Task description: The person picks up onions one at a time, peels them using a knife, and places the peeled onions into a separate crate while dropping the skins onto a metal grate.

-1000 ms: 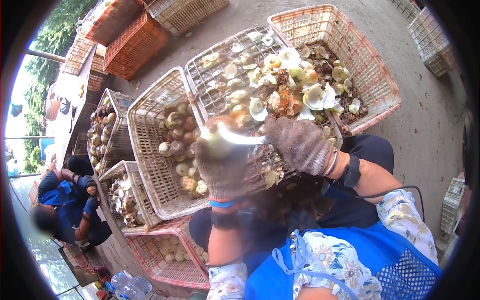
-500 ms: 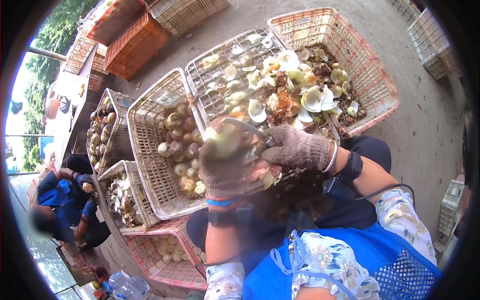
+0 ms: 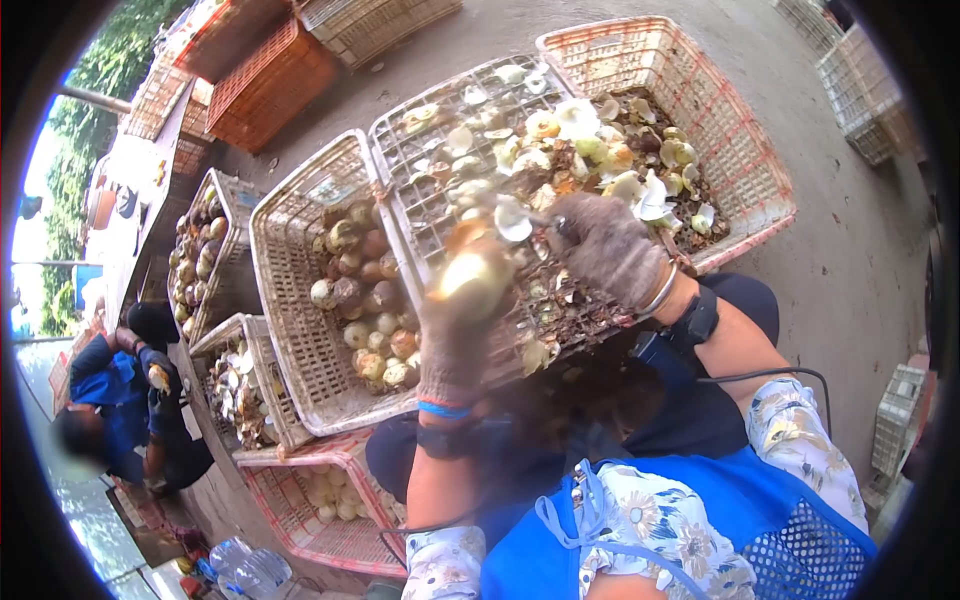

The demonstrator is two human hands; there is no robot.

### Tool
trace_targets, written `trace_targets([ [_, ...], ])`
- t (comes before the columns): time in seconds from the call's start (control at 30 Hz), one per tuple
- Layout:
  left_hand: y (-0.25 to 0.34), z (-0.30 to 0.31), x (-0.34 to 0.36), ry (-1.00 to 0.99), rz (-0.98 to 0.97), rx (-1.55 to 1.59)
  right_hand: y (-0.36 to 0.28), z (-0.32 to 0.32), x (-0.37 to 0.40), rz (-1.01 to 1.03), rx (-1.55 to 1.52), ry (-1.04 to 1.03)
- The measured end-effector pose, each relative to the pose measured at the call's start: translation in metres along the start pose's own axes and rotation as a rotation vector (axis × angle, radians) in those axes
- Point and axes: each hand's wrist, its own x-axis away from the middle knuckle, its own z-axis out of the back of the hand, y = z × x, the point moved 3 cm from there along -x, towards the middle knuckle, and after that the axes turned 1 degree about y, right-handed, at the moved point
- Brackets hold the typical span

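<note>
My left hand (image 3: 455, 340), in a grey-brown glove, is closed around a partly peeled onion (image 3: 473, 283), blurred by motion. Its pale flesh faces up, with brown skin on the far side. To the right, my gloved right hand (image 3: 610, 250) grips a knife whose blade hardly shows now. Both hands are over a wire rack (image 3: 408, 165) strewn with onion skins (image 3: 560, 290) and cut pieces. A curved white onion layer (image 3: 513, 218) is between the onion and my right hand.
Left of the rack stands a crate (image 3: 290, 330) of unpeeled onions (image 3: 345, 292). A red-white crate (image 3: 750, 160) holds scraps at the back right. Peeled onions (image 3: 325, 495) fill a lower crate. A co-worker (image 3: 125, 395) in blue sits at far left; orange crates (image 3: 270, 85) stand behind.
The knife blade was against the onion; now my hands are farther apart. My right hand has moved up and right, and the onion has turned, showing more pale flesh.
</note>
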Motion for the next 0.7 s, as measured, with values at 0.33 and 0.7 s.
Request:
trace_targets([
  [0.33,-0.007,0.0,0.001,-0.044,0.16,0.262,-0.028,0.004,0.0,0.105,-0.422,-0.205],
  [0.7,-0.021,-0.012,0.004,-0.161,0.164,0.166,-0.025,0.002,0.006,0.335,-0.019,-0.049],
])
